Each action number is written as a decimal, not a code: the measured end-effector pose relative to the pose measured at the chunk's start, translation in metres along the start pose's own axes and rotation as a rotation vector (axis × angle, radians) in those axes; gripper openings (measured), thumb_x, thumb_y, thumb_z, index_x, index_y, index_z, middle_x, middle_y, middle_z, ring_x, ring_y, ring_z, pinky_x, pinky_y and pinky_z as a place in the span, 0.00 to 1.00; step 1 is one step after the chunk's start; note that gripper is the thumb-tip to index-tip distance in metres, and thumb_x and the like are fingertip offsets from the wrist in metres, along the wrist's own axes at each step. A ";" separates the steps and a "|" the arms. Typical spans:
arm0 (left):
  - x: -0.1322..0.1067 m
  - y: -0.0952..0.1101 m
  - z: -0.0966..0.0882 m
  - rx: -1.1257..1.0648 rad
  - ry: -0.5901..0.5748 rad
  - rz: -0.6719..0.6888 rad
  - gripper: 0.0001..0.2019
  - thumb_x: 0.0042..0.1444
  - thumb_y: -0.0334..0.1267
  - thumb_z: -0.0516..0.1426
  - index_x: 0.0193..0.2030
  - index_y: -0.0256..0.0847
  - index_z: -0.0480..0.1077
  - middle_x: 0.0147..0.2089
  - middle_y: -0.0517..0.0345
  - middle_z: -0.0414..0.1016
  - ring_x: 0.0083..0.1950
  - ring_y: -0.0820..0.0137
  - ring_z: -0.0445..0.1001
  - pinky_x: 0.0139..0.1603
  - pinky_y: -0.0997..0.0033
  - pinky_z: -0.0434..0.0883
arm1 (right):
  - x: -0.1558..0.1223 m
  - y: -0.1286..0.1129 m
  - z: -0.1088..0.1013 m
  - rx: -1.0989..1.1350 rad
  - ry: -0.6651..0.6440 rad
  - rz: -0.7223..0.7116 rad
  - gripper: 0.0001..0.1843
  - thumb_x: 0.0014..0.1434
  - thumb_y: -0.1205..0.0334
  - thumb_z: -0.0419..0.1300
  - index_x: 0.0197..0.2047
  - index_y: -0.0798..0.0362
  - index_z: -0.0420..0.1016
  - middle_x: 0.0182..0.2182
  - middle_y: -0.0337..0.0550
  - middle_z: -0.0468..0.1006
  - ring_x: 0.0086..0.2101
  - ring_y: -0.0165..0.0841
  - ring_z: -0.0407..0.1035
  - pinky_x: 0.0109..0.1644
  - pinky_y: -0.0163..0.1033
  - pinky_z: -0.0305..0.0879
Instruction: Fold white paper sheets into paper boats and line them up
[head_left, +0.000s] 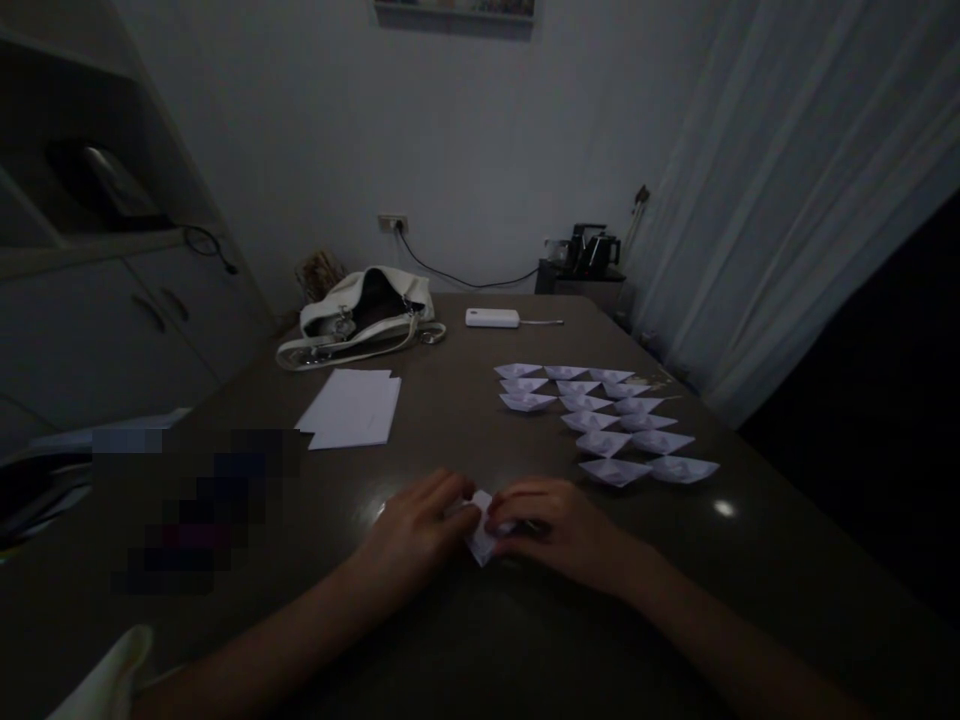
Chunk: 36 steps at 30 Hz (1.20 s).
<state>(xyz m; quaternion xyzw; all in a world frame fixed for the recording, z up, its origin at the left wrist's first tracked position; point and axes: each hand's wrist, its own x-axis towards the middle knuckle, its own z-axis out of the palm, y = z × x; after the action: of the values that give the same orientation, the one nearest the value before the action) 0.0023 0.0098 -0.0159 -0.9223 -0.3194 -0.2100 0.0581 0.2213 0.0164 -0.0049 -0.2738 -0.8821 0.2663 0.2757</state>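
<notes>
A small piece of folded white paper (481, 548) lies between my two hands near the front middle of the table. My left hand (420, 520) grips its left side, with the fingers curled over the upper edge. On the other side my right hand (559, 525) pinches the paper between thumb and fingers. Part of the paper is hidden under the fingers. Several folded paper boats (602, 444) stand in rows to the right, beyond my right hand. Ahead on the left is a stack of white paper sheets (356, 408).
A white handbag (367, 310) rests at the table's far left. Near the far edge lies a white device (492, 318) with a short strap or cable. Behind the table, a black kettle (598, 250) stands on a low cabinet. A sheer curtain (787, 170) hangs at the right.
</notes>
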 end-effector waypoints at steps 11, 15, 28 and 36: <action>-0.006 -0.012 -0.016 -0.432 -0.408 -0.125 0.05 0.58 0.37 0.59 0.40 0.39 0.72 0.40 0.54 0.72 0.39 0.68 0.73 0.38 0.74 0.67 | -0.007 0.003 0.009 -0.298 -0.265 -0.018 0.10 0.64 0.63 0.55 0.40 0.57 0.77 0.36 0.45 0.78 0.38 0.34 0.71 0.44 0.36 0.64; -0.008 -0.011 -0.014 -0.473 -0.397 -0.185 0.04 0.59 0.35 0.58 0.35 0.38 0.74 0.39 0.54 0.73 0.38 0.68 0.73 0.37 0.74 0.67 | -0.006 0.002 0.006 -0.256 -0.229 0.061 0.08 0.63 0.65 0.57 0.41 0.57 0.77 0.38 0.45 0.77 0.39 0.33 0.71 0.44 0.34 0.65; -0.003 -0.008 -0.011 -0.510 -0.394 -0.539 0.08 0.58 0.38 0.55 0.34 0.37 0.75 0.34 0.54 0.76 0.36 0.66 0.73 0.36 0.72 0.65 | -0.001 0.009 0.016 -0.173 -0.062 0.255 0.08 0.64 0.68 0.55 0.36 0.56 0.75 0.33 0.43 0.76 0.35 0.31 0.70 0.41 0.34 0.64; -0.007 -0.009 -0.007 -0.475 -0.395 -0.591 0.08 0.56 0.39 0.58 0.33 0.36 0.72 0.35 0.54 0.74 0.37 0.65 0.71 0.36 0.71 0.64 | 0.004 -0.001 0.024 -0.238 -0.029 0.406 0.05 0.61 0.70 0.57 0.36 0.58 0.74 0.34 0.47 0.76 0.37 0.35 0.70 0.42 0.37 0.63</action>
<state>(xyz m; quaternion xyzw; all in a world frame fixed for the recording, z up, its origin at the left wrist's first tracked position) -0.0108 0.0111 -0.0128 -0.8012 -0.5178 -0.1045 -0.2811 0.2028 0.0100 -0.0198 -0.4722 -0.8380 0.2143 0.1696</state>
